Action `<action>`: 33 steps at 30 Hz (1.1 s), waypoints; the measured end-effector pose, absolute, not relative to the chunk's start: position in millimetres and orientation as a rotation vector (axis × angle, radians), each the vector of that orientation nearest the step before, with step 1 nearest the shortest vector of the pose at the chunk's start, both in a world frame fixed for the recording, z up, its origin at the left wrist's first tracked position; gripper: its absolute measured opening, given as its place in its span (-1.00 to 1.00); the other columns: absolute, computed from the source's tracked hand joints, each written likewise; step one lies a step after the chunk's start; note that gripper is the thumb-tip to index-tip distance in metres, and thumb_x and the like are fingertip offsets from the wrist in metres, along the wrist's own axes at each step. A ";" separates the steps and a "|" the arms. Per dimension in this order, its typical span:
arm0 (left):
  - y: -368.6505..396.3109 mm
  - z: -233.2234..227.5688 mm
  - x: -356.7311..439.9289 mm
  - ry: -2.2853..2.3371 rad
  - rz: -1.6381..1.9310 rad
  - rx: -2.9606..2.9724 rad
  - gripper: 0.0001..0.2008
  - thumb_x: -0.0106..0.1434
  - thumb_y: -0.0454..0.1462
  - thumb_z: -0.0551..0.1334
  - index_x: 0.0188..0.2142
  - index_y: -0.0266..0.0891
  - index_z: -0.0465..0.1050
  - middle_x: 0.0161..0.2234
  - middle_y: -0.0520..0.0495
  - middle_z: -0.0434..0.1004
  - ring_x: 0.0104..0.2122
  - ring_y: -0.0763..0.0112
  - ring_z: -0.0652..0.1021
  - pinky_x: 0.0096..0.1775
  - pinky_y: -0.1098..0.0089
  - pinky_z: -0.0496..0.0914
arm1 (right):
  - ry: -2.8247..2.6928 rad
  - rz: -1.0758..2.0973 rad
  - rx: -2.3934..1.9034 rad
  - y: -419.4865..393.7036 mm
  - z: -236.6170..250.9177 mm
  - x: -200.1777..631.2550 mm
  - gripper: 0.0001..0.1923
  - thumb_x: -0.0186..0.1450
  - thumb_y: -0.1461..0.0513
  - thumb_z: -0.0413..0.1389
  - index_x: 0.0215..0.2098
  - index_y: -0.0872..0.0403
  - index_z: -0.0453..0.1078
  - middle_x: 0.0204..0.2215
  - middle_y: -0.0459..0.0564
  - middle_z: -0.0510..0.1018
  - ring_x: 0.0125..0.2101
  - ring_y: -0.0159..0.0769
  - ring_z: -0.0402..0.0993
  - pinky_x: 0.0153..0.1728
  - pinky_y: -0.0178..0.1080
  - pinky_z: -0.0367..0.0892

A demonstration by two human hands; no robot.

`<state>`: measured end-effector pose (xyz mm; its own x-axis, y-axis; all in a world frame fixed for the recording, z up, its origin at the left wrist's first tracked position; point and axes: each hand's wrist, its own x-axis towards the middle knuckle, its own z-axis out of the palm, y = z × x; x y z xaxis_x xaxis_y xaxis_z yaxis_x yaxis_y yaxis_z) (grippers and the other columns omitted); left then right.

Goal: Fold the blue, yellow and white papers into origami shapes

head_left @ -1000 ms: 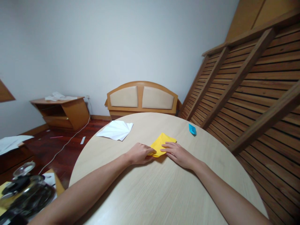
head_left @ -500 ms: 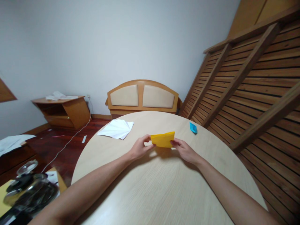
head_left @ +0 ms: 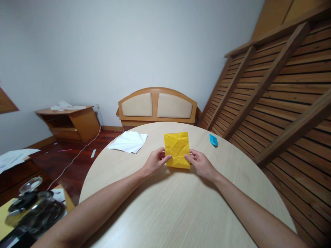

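Observation:
A creased yellow sheet of paper [head_left: 177, 146] is tilted up above the round table [head_left: 165, 206], its face turned toward me and its surface crossed by fold lines. My left hand [head_left: 155, 161] pinches its lower left edge, thumb in front and fingers behind. On the lower right edge my right hand [head_left: 201, 163] has the same kind of pinch. To the left of the hands lies a white creased sheet of paper [head_left: 129, 142]. Over on the right side of the table is a small blue folded paper [head_left: 213, 140].
Beyond the table stands a wooden headboard [head_left: 155, 103]. A slatted wooden panel [head_left: 284, 96] leans close along the right. Glassware [head_left: 38, 210] sits on a low surface at the lower left. A white cable [head_left: 77, 155] runs over the floor near a wooden cabinet [head_left: 80, 124].
The yellow paper was a narrow strip to my eye; now its full creased face shows, its upper edge higher up. Both hands keep hold of it and have barely moved.

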<state>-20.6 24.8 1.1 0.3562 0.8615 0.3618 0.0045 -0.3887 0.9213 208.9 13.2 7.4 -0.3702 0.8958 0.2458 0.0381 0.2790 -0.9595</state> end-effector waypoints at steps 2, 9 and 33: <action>24.8 3.8 -21.4 0.787 1.154 1.665 -0.55 0.17 0.04 0.35 -0.18 -0.28 0.42 -0.23 -0.18 0.64 -0.29 0.26 0.63 -0.31 0.37 0.48 | -1.633 1.240 -0.878 13.5 7.4 208.4 -0.54 0.30 -0.05 0.17 -0.01 0.11 0.42 -0.31 0.01 0.65 -0.38 -0.26 0.56 -0.31 -0.23 0.43; 28.3 7.8 -23.4 0.906 1.111 1.594 -0.55 0.15 0.06 0.34 -0.21 -0.26 0.38 -0.53 0.04 0.52 -0.57 0.47 0.51 -0.56 0.53 0.31 | -1.581 1.225 -0.966 17.8 4.0 209.4 -0.49 0.24 -0.08 0.22 -0.03 0.11 0.42 -0.44 -0.04 0.63 -0.58 -0.36 0.46 -0.62 -0.37 0.24; 25.3 1.2 -22.5 0.887 1.093 1.643 -0.80 0.18 -0.30 0.18 -0.35 -0.32 0.58 -0.17 -0.25 0.62 -0.28 0.29 0.57 -0.35 0.40 0.40 | -1.610 1.405 -1.049 11.9 10.5 218.7 -0.61 0.18 0.02 0.21 -0.17 0.10 0.62 -0.13 0.14 0.65 -0.15 -0.12 0.56 -0.15 -0.12 0.44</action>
